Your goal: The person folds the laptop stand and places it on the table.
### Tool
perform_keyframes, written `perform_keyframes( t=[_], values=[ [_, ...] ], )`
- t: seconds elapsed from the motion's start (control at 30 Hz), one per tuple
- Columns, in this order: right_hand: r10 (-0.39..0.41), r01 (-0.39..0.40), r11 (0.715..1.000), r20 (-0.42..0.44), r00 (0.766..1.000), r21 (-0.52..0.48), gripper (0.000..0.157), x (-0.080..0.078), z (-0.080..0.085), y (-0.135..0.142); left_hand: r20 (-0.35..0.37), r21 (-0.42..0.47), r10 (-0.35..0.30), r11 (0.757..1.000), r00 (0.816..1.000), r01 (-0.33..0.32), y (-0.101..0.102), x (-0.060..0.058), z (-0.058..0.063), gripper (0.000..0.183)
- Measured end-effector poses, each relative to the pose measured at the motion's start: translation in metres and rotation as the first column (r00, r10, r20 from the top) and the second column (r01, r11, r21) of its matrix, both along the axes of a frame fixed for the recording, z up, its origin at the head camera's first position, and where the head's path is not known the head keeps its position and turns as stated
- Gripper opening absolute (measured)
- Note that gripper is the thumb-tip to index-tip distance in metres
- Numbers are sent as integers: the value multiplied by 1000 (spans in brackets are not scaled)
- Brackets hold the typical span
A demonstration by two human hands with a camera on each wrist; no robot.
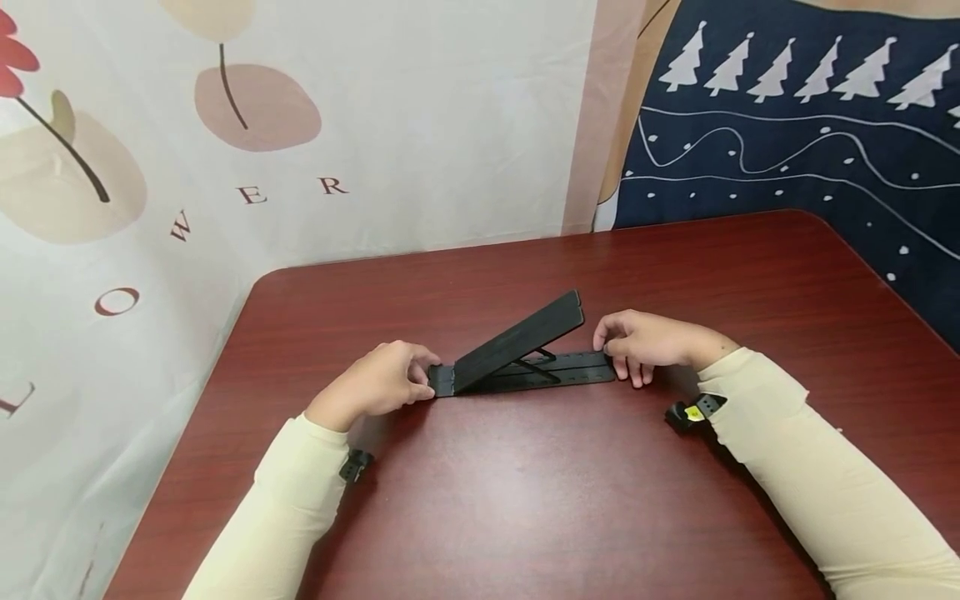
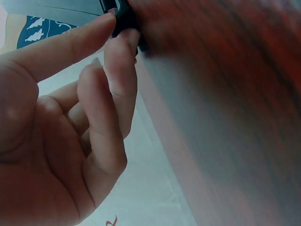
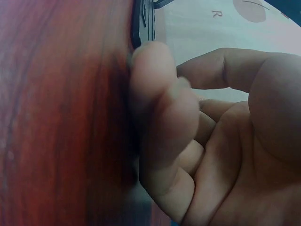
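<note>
A black folding laptop stand (image 1: pixel 517 340) sits on the table, its long slotted base lying lengthwise from left to right. Its hinged panel slants up toward the right, propped by thin struts (image 1: pixel 537 370). My left hand (image 1: pixel 381 379) pinches the hinge end between thumb and fingers; in the left wrist view the end of the stand (image 2: pixel 126 19) shows at the fingertips. At the other end, my right hand (image 1: pixel 656 340) holds the base's right tip, below the raised panel edge. The right wrist view has the base (image 3: pixel 143 23) just beyond the curled fingers, which partly hide its tip.
The reddish-brown wooden table (image 1: pixel 480 483) has rounded far corners. Behind it hangs a pale cloth (image 1: pixel 450 125) with flower shapes and letters, and a dark blue cloth (image 1: pixel 750 150) with white trees on the right. Each wrist carries a small black camera (image 1: pixel 681 415).
</note>
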State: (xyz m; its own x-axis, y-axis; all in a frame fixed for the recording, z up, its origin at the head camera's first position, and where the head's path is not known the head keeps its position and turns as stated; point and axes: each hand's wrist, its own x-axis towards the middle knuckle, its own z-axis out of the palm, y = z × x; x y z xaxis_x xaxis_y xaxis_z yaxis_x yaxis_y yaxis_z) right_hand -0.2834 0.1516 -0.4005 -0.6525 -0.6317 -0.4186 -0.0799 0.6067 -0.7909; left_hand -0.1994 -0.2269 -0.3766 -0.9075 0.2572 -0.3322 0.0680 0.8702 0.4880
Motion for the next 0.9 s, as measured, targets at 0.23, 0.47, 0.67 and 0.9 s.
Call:
perform_keyframes(
  t=[0.23, 0.47, 0.67, 0.9],
  values=[
    [32, -32, 999, -45, 998, 8, 18, 1, 1, 1, -25, -25, 27, 999, 999, -27, 3, -5, 1, 42],
    [77, -76, 997, -84, 993, 16, 16, 3, 2, 1, -59, -82, 26, 996, 998, -30, 7, -9, 2, 42],
    [99, -97, 995, -96, 990, 31, 18, 4, 2, -1, -83, -96, 10, 995, 996, -18, 9, -15, 2, 41],
    [122, -120, 992, -80, 989, 29, 19, 6, 0, -3, -29, -40, 28, 999, 999, -29, 10, -22, 3, 42]
  ],
)
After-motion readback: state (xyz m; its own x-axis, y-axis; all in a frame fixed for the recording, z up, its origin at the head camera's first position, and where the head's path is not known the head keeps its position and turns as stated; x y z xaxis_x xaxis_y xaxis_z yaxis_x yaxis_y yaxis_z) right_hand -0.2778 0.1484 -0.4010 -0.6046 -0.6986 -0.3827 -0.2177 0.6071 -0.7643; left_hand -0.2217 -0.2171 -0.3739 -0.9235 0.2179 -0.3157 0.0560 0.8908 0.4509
